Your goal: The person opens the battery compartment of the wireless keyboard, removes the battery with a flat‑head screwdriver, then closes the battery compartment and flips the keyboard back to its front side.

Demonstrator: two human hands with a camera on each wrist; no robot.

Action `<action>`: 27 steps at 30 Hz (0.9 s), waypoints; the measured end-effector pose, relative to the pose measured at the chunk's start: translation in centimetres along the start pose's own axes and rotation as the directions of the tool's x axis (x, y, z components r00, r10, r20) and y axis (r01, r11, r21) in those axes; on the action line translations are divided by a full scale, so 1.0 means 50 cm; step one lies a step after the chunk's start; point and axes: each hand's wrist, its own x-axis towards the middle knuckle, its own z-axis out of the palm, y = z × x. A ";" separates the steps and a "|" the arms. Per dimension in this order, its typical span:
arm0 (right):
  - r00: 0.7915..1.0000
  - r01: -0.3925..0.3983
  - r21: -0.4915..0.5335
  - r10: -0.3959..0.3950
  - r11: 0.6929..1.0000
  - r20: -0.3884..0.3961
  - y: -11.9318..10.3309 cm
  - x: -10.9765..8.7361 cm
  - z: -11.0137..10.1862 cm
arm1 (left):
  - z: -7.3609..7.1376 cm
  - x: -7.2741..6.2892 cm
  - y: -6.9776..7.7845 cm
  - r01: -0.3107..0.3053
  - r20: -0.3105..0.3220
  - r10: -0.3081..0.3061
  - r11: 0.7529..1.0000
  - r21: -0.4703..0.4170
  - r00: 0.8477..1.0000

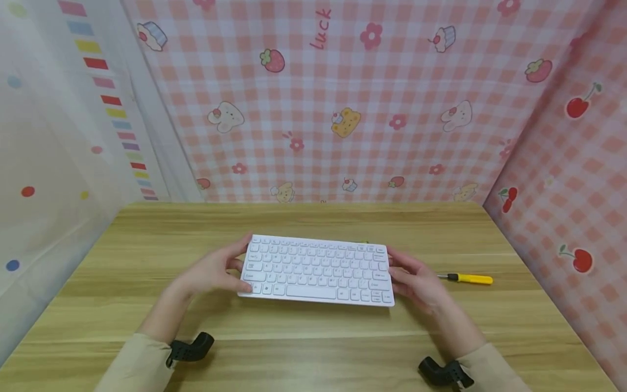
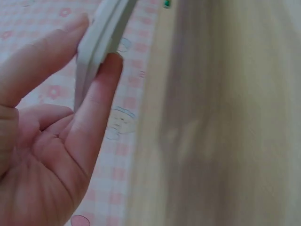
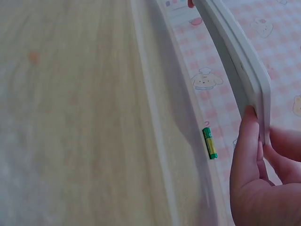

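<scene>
A white keyboard (image 1: 318, 270) is held up over the table, keys facing the head camera. My left hand (image 1: 215, 272) grips its left end, the thumb on the lower left corner and other fingers behind. At the right end, my right hand (image 1: 416, 280) pinches the edge between thumb and fingers. Both wrist views show the thin side of the keyboard (image 3: 256, 77), with fingertips against its underside and shadow on the wood below. A green and yellow battery (image 3: 210, 143) lies on the table beyond it, mostly hidden behind the keyboard in the head view.
A screwdriver (image 1: 470, 279) with a yellow handle lies on the wooden table (image 1: 313, 348), right of my right hand. Pink checked cloth (image 1: 313, 158) hangs along the back and right edges, and a white dotted sheet (image 1: 54, 163) hangs at the left.
</scene>
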 end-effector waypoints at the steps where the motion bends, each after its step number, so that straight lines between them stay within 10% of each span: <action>1: 1.000 -0.006 -0.010 0.006 1.000 0.015 0.001 0.000 -0.002 | 0.000 -0.003 -0.004 0.005 0.000 -0.005 1.000 0.000 1.000; 27: 0.992 -0.110 -0.216 0.122 0.970 0.040 0.012 0.010 -0.017 | 0.028 -0.025 -0.058 0.060 0.077 -0.065 0.996 0.071 0.995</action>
